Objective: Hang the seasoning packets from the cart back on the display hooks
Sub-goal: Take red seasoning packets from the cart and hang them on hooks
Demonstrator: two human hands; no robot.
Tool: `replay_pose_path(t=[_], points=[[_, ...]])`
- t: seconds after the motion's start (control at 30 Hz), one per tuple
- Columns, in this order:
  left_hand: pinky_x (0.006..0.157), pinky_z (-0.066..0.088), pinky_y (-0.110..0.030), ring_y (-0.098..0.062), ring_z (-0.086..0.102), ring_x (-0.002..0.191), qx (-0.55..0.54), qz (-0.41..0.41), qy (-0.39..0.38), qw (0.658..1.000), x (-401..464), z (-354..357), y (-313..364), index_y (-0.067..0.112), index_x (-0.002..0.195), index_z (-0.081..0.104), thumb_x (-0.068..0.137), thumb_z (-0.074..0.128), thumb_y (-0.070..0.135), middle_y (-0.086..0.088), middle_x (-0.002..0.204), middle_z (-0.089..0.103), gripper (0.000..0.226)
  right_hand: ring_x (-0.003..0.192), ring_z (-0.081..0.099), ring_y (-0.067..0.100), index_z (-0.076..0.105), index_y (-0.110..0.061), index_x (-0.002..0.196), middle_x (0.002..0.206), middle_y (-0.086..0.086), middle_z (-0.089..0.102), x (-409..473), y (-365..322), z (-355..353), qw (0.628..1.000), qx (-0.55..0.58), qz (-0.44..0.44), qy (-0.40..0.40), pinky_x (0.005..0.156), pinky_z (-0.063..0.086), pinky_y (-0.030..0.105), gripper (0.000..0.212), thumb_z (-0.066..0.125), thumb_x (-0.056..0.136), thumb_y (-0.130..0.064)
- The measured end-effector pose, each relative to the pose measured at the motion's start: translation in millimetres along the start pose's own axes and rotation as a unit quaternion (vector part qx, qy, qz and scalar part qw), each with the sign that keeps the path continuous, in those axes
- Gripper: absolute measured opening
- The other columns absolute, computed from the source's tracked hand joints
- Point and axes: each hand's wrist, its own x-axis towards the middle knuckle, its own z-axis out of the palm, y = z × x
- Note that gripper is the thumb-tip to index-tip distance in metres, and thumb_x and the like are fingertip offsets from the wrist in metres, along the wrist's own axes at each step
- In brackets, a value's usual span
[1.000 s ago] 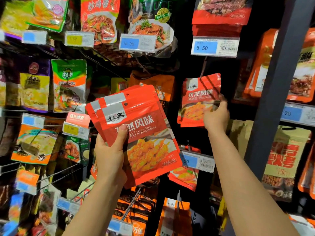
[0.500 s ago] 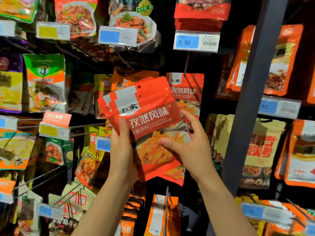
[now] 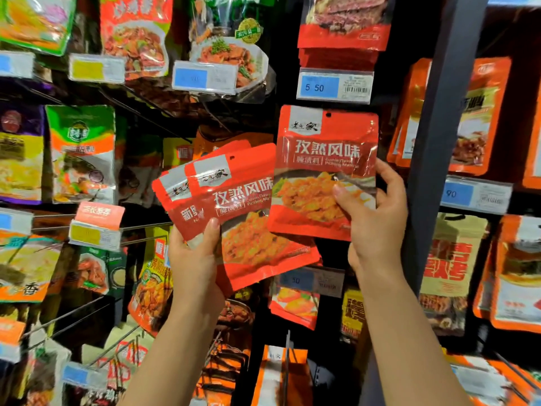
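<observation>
My right hand (image 3: 377, 218) grips one red seasoning packet (image 3: 325, 159) by its lower right corner and holds it upright. Its hang hole sits just below the blue 5.50 price tag (image 3: 333, 86). My left hand (image 3: 196, 256) grips a fanned stack of red packets (image 3: 243, 212) of the same kind, tilted to the right, thumb on the front. The single packet overlaps the stack's right edge. The hook behind the raised packet is hidden.
Seasoning packets hang in rows all around, with price tags on the hook ends. A dark grey shelf upright (image 3: 439, 142) stands just right of my right hand. Bare wire hooks (image 3: 87, 312) stick out at the lower left. Orange packets (image 3: 468, 118) hang beyond the upright.
My right hand took one packet off the front of the stack and raised it up and to the right. The left hand's stack dropped slightly left.
</observation>
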Motion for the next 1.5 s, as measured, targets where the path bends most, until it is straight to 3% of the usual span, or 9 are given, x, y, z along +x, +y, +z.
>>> replay_pose_path(t=[0.07,0.27,0.57,0.73,0.9,1.1,1.3,1.43,1.5], points=[[0.072,0.059,-0.047,-0.027,0.068,0.090,0.004,0.012,-0.001,1.000,-0.1,-1.0,1.0,0.012,0.134,0.047,0.096,0.060,0.012,-0.007,0.107,0.068,0.040,0.095,0.069,0.008,0.051,-0.029,0.125,0.109,0.000,0.067,8.4,-6.2,3.5,1.000,0.007,0.008,-0.011,0.079,0.058,0.027,0.057,0.072,0.082,0.003],[0.086,0.054,-0.059,-0.042,0.063,0.112,0.015,0.041,0.006,0.999,2.3,-3.1,2.2,0.018,0.140,0.041,0.096,0.060,0.008,-0.016,0.124,0.063,0.049,0.095,0.070,0.014,0.051,-0.025,0.129,0.109,0.002,0.068,20.8,-9.6,10.1,0.999,-0.006,0.046,-0.023,0.081,0.060,0.036,0.059,0.074,0.082,0.001],[0.090,0.050,-0.066,-0.041,0.063,0.112,0.005,0.045,0.017,0.999,0.9,-5.1,-2.2,0.020,0.140,0.041,0.095,0.062,0.009,-0.018,0.128,0.061,0.051,0.096,0.070,0.015,0.049,-0.026,0.132,0.108,0.001,0.067,17.7,-9.2,5.6,0.997,-0.015,0.063,-0.033,0.085,0.059,0.042,0.059,0.073,0.083,-0.003],[0.091,0.054,-0.059,-0.037,0.064,0.113,0.007,0.060,0.006,0.998,1.3,-6.0,-1.2,0.017,0.140,0.042,0.095,0.061,0.008,-0.007,0.115,0.065,0.050,0.098,0.069,0.016,0.048,-0.028,0.130,0.113,0.002,0.066,22.3,-4.1,8.1,0.998,-0.019,0.061,-0.022,0.081,0.060,0.042,0.057,0.074,0.084,-0.004],[0.085,0.059,-0.043,-0.026,0.065,0.108,0.015,0.083,0.007,0.996,2.7,-10.7,0.7,0.017,0.140,0.042,0.094,0.061,0.006,-0.007,0.120,0.063,0.051,0.099,0.067,0.012,0.047,-0.032,0.125,0.116,-0.002,0.064,34.8,6.9,15.6,0.997,-0.054,0.052,-0.014,0.068,0.059,0.028,0.055,0.073,0.085,-0.005],[0.095,0.050,-0.061,-0.032,0.063,0.114,0.039,0.078,0.033,0.996,3.5,-31.0,-1.7,0.018,0.139,0.044,0.092,0.065,0.008,-0.012,0.127,0.062,0.053,0.103,0.064,0.015,0.048,-0.031,0.130,0.116,-0.003,0.063,59.7,30.4,21.7,0.993,-0.093,0.073,0.016,0.082,0.058,0.038,0.060,0.075,0.083,-0.006],[0.089,0.055,-0.054,-0.033,0.064,0.112,0.045,0.070,0.037,0.996,6.8,-41.6,-1.6,0.018,0.136,0.047,0.091,0.067,0.009,-0.012,0.126,0.063,0.051,0.117,0.057,0.027,0.033,-0.030,0.146,0.129,0.005,0.056,75.7,62.7,22.6,0.970,-0.227,0.084,0.022,0.084,0.043,0.030,0.067,0.066,0.091,-0.010],[0.086,0.057,-0.049,-0.030,0.065,0.112,0.027,0.067,0.021,0.997,6.8,-34.6,-0.5,0.018,0.141,0.043,0.089,0.068,0.009,-0.011,0.128,0.062,0.058,0.130,0.045,0.039,0.009,-0.030,0.155,0.148,0.020,0.034,72.8,69.7,26.4,0.920,-0.375,0.110,0.009,0.098,0.041,0.041,0.076,0.058,0.097,-0.030],[0.089,0.056,-0.052,-0.029,0.065,0.112,0.022,0.070,0.008,0.997,6.2,-29.1,-2.4,0.021,0.141,0.043,0.088,0.069,0.010,-0.009,0.128,0.062,0.060,0.136,0.037,0.038,0.011,-0.029,0.155,0.155,0.018,0.020,61.0,66.5,24.1,0.914,-0.399,0.069,0.015,0.103,0.040,0.045,0.078,0.061,0.095,-0.034]])
